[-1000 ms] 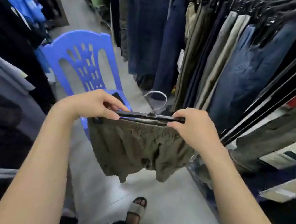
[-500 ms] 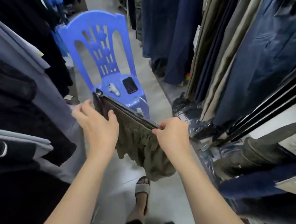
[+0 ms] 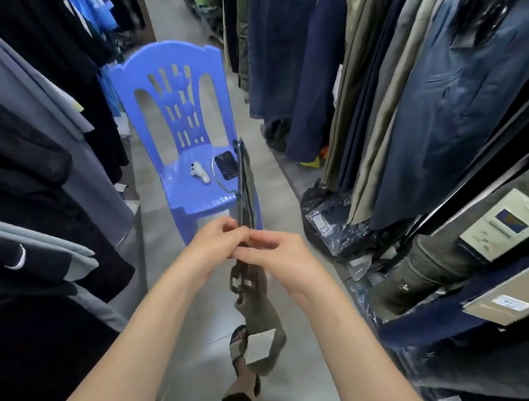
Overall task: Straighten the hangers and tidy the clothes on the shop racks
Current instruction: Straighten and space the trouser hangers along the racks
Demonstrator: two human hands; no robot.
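Note:
A black clip hanger (image 3: 245, 183) with olive-green shorts (image 3: 260, 317) on it points away from me, seen end-on, in the middle of the aisle. My left hand (image 3: 214, 244) and my right hand (image 3: 276, 257) meet at its near end, and both pinch the bar and the waistband there. The shorts hang down below my hands toward the floor. Racks of hanging trousers and jeans (image 3: 445, 100) fill the right side. Dark tops and jackets (image 3: 22, 144) hang on the left.
A blue plastic chair (image 3: 174, 106) stands just beyond the hanger, with a black phone (image 3: 226, 164) and a small white object (image 3: 200, 172) on its seat. Bagged clothes (image 3: 332, 221) lie on the floor at the right. The grey floor aisle (image 3: 167, 18) runs ahead. My sandalled feet are below.
The hanger has swung from crosswise to pointing away from me. My hands, earlier apart at its two ends, have come together at the near end.

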